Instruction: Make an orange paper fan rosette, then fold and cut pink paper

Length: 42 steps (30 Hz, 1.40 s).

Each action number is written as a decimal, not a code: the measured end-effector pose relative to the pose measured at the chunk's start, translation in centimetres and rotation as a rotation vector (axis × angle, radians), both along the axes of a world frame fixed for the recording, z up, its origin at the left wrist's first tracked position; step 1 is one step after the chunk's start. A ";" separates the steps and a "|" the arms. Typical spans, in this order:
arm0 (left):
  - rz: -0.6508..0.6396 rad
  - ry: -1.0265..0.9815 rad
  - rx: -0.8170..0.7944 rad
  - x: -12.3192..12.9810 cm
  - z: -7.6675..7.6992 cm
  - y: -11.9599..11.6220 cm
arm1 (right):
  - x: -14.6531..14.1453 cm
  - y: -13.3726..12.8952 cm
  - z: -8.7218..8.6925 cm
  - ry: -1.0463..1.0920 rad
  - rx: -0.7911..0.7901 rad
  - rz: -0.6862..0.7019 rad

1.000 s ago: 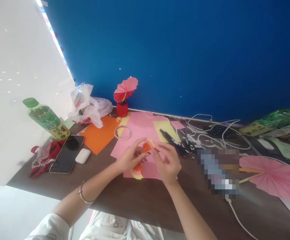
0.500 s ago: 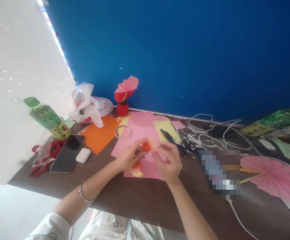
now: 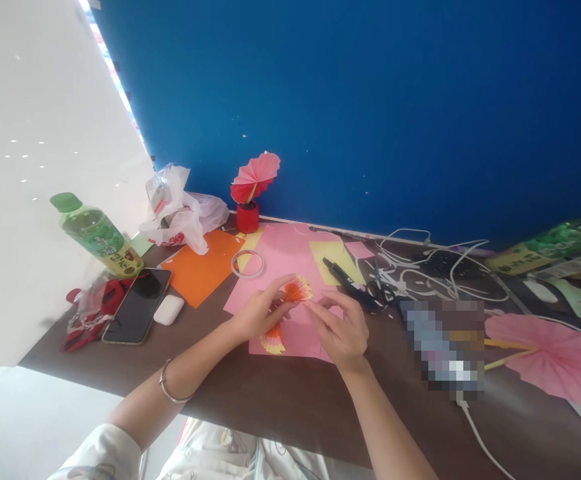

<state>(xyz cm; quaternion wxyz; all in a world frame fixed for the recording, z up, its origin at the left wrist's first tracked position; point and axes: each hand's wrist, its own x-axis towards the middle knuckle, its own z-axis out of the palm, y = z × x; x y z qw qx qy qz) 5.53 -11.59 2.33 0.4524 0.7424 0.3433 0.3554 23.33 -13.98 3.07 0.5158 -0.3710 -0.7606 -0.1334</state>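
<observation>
My left hand (image 3: 259, 313) grips a pleated orange paper piece with a yellow fringed edge (image 3: 298, 291) between thumb and fingers. One fanned part of it spreads above the thumb; another orange and yellow fanned part (image 3: 273, 340) shows below the hand. Whether the two are joined is hidden behind my fingers. My right hand (image 3: 344, 328) pinches the right edge of the upper fan with thumb and fingertips. Beneath both hands lie pink paper sheets (image 3: 290, 250). A roll of tape (image 3: 248, 265) rests on the paper just beyond my left hand.
Beyond the paper stands a pink paper flower (image 3: 256, 179) in a red pot (image 3: 247, 218). Scissors (image 3: 381, 291) and a black pen (image 3: 337, 270) lie to the right, near tangled white cables (image 3: 423, 273). Leftward are orange paper (image 3: 203, 270), a phone (image 3: 137, 307) and a green-capped bottle (image 3: 97, 237).
My right hand has shifted slightly right and its fingers have drawn closer together at the fan's edge. The left hand keeps its hold. The whole view has moved a little.
</observation>
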 end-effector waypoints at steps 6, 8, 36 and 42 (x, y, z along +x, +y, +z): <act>-0.001 -0.002 0.000 -0.1 -0.1 0.2 | 0.1 0.0 0.0 -0.036 -0.007 0.025; 0.007 0.000 0.001 -0.1 -0.3 0.2 | 0.1 0.0 0.1 -0.037 -0.007 0.018; 0.026 0.096 0.039 -0.5 -0.3 0.7 | -0.3 0.5 0.4 0.162 -0.183 0.035; -0.110 -0.016 -0.140 -0.7 0.3 0.6 | 0.1 0.7 0.5 0.183 -0.361 0.032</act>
